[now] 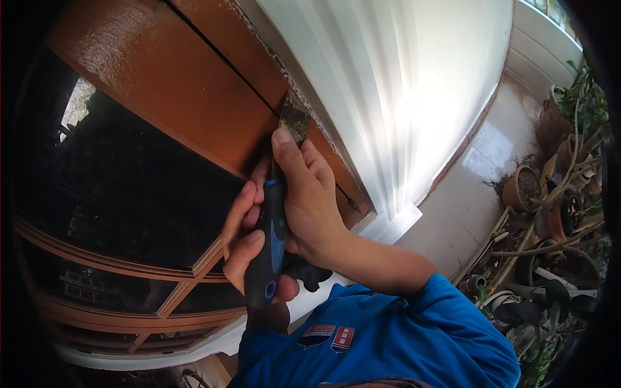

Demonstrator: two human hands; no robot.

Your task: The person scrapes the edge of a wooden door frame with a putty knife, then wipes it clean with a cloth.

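Observation:
A putty knife (266, 252) with a black and blue handle is held in both hands. Its dirty, stained blade (295, 118) points up against the brown wooden frame (220, 84), close to the frame's edge beside the white wall. My right hand (314, 197) is closed around the blade's lower part and the handle's upper end, its thumb lying on the blade. Lower down, my left hand (240, 223) is closed about the handle, partly hidden behind it. A black object (312, 273), whose kind I cannot make out, shows behind the right wrist.
Dark glass panes (129, 168) sit within the wooden frame to the left. The white fluted surface (388, 84) rises close on the right, its paint ragged along the frame. Potted plants (521, 187) and clutter stand along the tiled floor (453, 213) at far right.

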